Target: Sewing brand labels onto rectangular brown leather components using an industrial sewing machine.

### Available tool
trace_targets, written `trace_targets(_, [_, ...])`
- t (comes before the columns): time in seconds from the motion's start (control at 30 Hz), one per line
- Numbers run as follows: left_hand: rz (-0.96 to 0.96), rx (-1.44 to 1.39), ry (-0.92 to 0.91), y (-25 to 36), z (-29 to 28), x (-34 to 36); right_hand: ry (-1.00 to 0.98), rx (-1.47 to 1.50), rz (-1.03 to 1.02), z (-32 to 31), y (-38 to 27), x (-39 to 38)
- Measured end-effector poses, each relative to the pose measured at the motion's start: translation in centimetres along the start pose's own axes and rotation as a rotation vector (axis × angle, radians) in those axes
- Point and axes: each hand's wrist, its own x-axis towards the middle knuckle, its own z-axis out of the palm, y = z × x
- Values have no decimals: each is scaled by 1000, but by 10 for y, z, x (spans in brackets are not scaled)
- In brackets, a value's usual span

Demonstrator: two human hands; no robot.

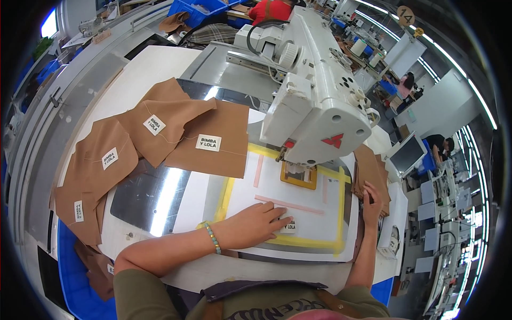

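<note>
My left hand [260, 224], a beaded bracelet at its wrist, lies palm down with fingers stretched out on a white sheet [245, 194]. Under its fingertips is a small white label [288, 225] with dark print, partly covered. Yellow tape borders the sheet, and pink strips [288, 204] mark lines on it. My right hand [372, 205] is at the right, fingers apart and slightly bent, against the edge of a stack of brown pieces [370, 173]. Any grip on a piece there does not show. Beyond the label, a yellow-edged clamp frame [306, 185] sits beneath the sewing machine head [314, 120].
Several brown pieces [216, 120] with white labels, linked by threads, overlap along the table's left side. A blue bin [80, 285] at lower left holds more. A metal plate [144, 200] lies under the sheet. A screen [408, 154] stands right; other people work farther off.
</note>
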Motion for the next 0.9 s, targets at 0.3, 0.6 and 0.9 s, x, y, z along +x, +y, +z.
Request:
trace_targets(0.3, [1,32,9,-2,0,1,20,6,-61,4,0,-1])
trace_targets(0.6, [22,23,26,-4,3,-1,4,83,99,0,3,-4])
trace_targets(0.9, [-35,-23,-36,-1,-4,1,-10,21,-17,-5,-8,-1])
